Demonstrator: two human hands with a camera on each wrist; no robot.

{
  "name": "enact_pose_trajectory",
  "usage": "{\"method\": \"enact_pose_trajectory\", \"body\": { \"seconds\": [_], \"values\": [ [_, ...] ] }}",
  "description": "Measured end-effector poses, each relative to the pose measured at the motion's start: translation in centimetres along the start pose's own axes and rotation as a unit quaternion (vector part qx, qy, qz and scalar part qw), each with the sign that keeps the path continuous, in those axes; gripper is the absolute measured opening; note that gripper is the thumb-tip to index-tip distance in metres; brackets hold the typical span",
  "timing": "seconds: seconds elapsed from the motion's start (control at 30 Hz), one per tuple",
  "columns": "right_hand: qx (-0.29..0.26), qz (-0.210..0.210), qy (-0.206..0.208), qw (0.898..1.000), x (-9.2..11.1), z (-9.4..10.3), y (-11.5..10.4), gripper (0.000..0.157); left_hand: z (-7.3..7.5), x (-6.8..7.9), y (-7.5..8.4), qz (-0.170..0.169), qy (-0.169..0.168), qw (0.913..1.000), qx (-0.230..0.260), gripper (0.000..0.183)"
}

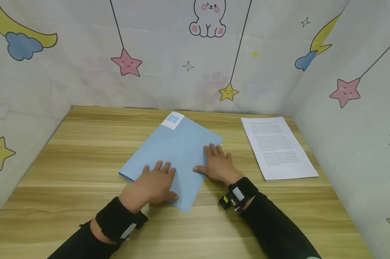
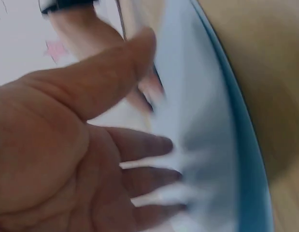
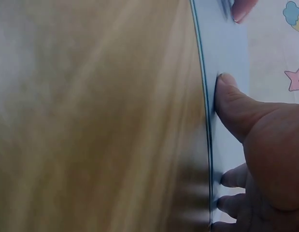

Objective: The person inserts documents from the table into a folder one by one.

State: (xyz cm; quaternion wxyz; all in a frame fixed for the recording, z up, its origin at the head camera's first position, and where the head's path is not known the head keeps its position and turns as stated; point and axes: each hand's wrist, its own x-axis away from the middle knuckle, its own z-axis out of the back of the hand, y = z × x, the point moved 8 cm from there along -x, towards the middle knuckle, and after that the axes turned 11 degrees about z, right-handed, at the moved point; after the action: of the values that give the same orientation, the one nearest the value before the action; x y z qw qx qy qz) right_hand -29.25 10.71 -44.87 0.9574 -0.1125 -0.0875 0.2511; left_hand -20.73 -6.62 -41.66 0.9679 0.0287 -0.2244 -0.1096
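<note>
A light blue folder (image 1: 182, 147) lies closed and turned at an angle on the wooden table, a white label (image 1: 173, 120) at its far corner. My left hand (image 1: 154, 185) is over its near left part, fingers spread and extended; in the left wrist view the fingertips are right at the blue cover. On the folder's right edge rests my right hand (image 1: 219, 163), fingers straight, with the thumb on the cover. The right wrist view shows the folder's thin layered edge (image 3: 207, 121) beside that thumb. Neither hand grips anything.
To the right, a stack of printed white paper (image 1: 279, 147) lies on the wooden table (image 1: 84, 144). A patterned fabric wall (image 1: 169, 82) borders the table at the back and both sides. Each wrist wears a black strap with a small camera.
</note>
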Motion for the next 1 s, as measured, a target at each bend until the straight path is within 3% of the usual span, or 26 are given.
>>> {"method": "enact_pose_trajectory", "body": {
  "seconds": [0.2, 0.33, 0.53, 0.8, 0.9, 1.0],
  "values": [
    [-0.025, -0.001, -0.025, 0.999, -0.4, 0.4, 1.8, 0.095, 2.1, -3.0, -6.4, -0.004, 0.066, 0.9951, 0.074, 0.087],
    [-0.040, -0.012, -0.010, 0.999, -0.6, 1.0, 3.9, 0.092, 1.3, -3.3, -8.2, -0.023, 0.054, 0.9857, 0.158, 0.097],
    [-0.035, -0.040, 0.019, 0.998, -0.5, 1.6, 6.9, 0.081, -0.3, -1.8, -5.9, -0.063, 0.067, 0.9755, 0.200, 0.113],
    [-0.102, -0.046, 0.047, 0.993, 0.1, 1.8, 7.0, 0.083, -0.9, -0.3, -3.3, -0.068, 0.054, 0.9729, 0.214, 0.120],
    [-0.157, -0.055, 0.073, 0.983, 0.7, 2.0, 7.1, 0.083, -0.9, -0.1, -2.8, -0.071, 0.053, 0.9738, 0.210, 0.118],
    [-0.224, -0.064, 0.106, 0.967, 1.6, 2.5, 7.3, 0.078, -0.8, -0.2, -2.7, -0.069, 0.054, 0.9734, 0.212, 0.119]
  ]
}}
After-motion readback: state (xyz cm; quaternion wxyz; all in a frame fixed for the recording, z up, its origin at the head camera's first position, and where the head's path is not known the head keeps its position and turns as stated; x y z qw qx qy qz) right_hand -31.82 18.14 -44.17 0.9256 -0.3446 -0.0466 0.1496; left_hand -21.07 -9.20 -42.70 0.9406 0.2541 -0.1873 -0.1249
